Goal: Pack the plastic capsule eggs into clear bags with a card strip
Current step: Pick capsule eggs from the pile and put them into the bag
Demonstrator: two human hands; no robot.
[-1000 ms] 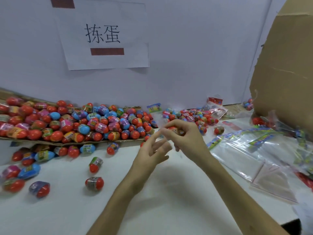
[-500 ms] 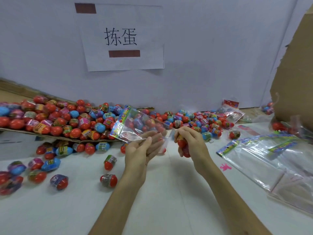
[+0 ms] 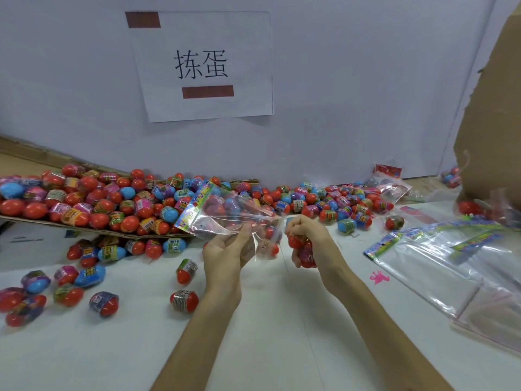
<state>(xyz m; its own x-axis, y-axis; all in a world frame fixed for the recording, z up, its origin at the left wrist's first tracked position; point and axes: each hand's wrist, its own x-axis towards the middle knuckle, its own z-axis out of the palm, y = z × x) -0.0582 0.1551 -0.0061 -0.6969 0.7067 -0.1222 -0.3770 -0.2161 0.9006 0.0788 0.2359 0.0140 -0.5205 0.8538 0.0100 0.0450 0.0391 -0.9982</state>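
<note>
While the left hand (image 3: 225,249) pinches the clear bag (image 3: 225,215) at its mouth and the right hand (image 3: 306,241) clutches several capsule eggs (image 3: 303,248) just beside it, a collapsed opening could spill eggs onto the table (image 3: 282,320).

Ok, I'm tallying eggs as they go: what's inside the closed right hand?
The right hand grips red eggs, two partly showing below the fingers. The curled fingers cover the rest, so any further egg can't be seen.
</note>
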